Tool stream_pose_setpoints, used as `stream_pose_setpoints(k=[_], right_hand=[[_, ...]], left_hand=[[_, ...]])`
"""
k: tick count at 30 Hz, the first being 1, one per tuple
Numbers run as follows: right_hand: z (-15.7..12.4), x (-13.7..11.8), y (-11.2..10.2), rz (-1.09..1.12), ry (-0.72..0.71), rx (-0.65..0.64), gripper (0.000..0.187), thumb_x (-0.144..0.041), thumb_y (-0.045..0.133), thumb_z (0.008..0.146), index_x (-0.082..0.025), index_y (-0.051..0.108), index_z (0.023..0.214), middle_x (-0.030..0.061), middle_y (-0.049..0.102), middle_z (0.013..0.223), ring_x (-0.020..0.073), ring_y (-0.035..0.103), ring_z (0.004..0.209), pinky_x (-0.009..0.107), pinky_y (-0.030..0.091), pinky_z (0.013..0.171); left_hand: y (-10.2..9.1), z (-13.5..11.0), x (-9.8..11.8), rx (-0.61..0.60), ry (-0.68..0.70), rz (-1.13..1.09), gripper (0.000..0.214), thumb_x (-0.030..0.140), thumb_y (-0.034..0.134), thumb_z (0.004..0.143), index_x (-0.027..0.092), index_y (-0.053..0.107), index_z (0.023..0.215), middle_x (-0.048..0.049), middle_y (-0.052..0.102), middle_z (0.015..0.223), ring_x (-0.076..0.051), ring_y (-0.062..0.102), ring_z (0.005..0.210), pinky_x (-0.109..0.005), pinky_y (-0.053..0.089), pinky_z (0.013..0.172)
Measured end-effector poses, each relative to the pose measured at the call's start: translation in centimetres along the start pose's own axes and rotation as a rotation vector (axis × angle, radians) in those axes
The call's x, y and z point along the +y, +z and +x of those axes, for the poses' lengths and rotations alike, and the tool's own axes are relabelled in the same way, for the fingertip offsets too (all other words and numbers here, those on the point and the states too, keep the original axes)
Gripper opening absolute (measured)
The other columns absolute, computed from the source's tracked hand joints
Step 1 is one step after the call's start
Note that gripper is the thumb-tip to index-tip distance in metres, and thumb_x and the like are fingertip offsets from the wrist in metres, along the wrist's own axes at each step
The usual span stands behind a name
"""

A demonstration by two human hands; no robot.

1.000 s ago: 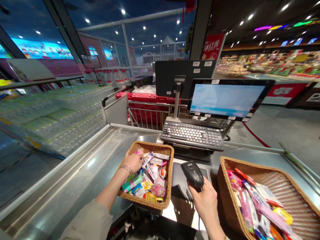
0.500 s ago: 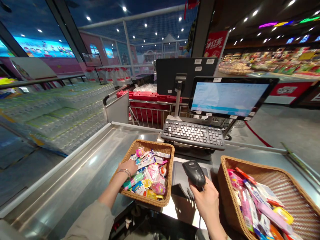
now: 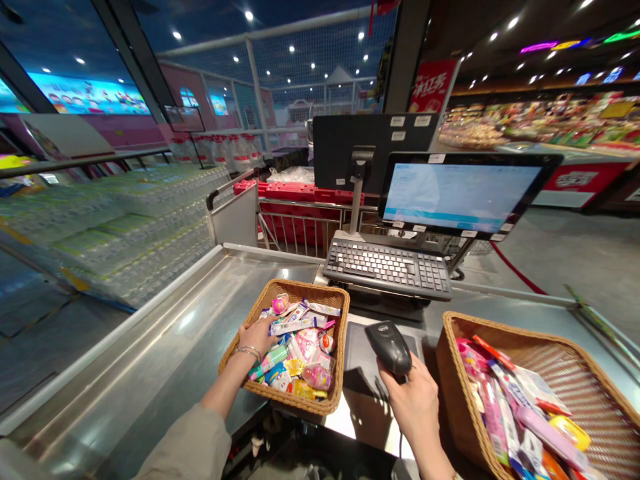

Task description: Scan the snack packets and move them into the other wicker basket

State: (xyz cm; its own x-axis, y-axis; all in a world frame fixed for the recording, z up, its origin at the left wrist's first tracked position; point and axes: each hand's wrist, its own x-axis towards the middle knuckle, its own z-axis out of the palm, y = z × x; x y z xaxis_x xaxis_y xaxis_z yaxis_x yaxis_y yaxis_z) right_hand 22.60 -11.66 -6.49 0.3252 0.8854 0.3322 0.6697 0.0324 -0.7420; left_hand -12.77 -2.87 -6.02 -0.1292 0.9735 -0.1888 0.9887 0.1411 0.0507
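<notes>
My left hand reaches into the left wicker basket and pinches one end of a long white packet that lies across the heap of small colourful sweets. A bracelet shows on that wrist. My right hand is wrapped round the handle of a black barcode scanner, held above the dark pad between the two baskets. The right wicker basket holds several long pink and white packets.
A keyboard and a lit touchscreen stand behind the baskets, with a second black monitor behind them. The steel counter runs to the left. A red cart sits beyond the rail.
My left hand drew back from the far side of the basket toward its left rim and took hold of the long white packet. The scanner hand barely moved.
</notes>
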Motion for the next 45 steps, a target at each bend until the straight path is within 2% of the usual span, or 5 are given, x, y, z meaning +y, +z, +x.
stream_pose_setpoints(k=[16, 32, 36, 40, 45], right_hand=[[0.6, -0.2, 0.3, 0.002, -0.022, -0.014, 0.037, -0.048, 0.062, 0.073, -0.018, 0.073, 0.092, 0.0134, 0.071, 0.111, 0.0301, 0.064, 0.104, 0.042, 0.048, 0.089], [0.6, 0.3, -0.1, 0.009, 0.037, 0.004, 0.045, -0.053, 0.06, 0.073, -0.016, 0.073, 0.095, 0.015, 0.07, 0.112, 0.032, 0.063, 0.107, 0.046, 0.046, 0.094], [0.4, 0.2, -0.1, 0.001, 0.026, 0.012, 0.044, -0.051, 0.06, 0.072, -0.016, 0.073, 0.095, 0.0149, 0.07, 0.112, 0.0321, 0.063, 0.106, 0.046, 0.046, 0.092], [0.5, 0.3, -0.5, 0.003, 0.034, 0.011, 0.044, -0.052, 0.061, 0.073, -0.017, 0.073, 0.096, 0.0144, 0.07, 0.114, 0.0317, 0.062, 0.109, 0.046, 0.046, 0.094], [0.5, 0.8, -0.9, -0.002, 0.05, 0.046, 0.045, -0.054, 0.061, 0.071, -0.016, 0.074, 0.094, 0.0166, 0.07, 0.112, 0.0318, 0.062, 0.106, 0.045, 0.045, 0.094]], left_hand=[[-2.3, 0.2, -0.2, 0.121, 0.064, -0.032, 0.029, 0.036, 0.059, 0.086, 0.037, 0.063, 0.115, -0.0021, 0.069, 0.122, -0.029, 0.058, 0.119, -0.055, 0.021, 0.108], [-13.7, 0.1, -0.3, -0.078, 0.336, -0.018, 0.025, 0.021, 0.053, 0.081, 0.027, 0.07, 0.098, -0.0006, 0.072, 0.103, -0.02, 0.063, 0.1, -0.027, 0.045, 0.088], [-10.9, 2.0, 3.7, -0.119, 0.424, 0.015, 0.028, 0.015, 0.058, 0.076, 0.029, 0.073, 0.095, -0.0015, 0.072, 0.105, -0.021, 0.064, 0.103, -0.03, 0.044, 0.095], [-5.9, 2.8, 7.4, 0.0, 0.436, 0.017, 0.058, 0.025, 0.061, 0.082, 0.035, 0.048, 0.137, -0.0027, 0.052, 0.144, -0.025, 0.043, 0.135, -0.05, 0.017, 0.118], [-0.8, 1.9, 6.1, 0.043, 0.377, 0.07, 0.067, 0.042, 0.061, 0.084, 0.034, 0.035, 0.146, -0.0078, 0.032, 0.158, -0.034, 0.019, 0.147, -0.069, -0.003, 0.113]])
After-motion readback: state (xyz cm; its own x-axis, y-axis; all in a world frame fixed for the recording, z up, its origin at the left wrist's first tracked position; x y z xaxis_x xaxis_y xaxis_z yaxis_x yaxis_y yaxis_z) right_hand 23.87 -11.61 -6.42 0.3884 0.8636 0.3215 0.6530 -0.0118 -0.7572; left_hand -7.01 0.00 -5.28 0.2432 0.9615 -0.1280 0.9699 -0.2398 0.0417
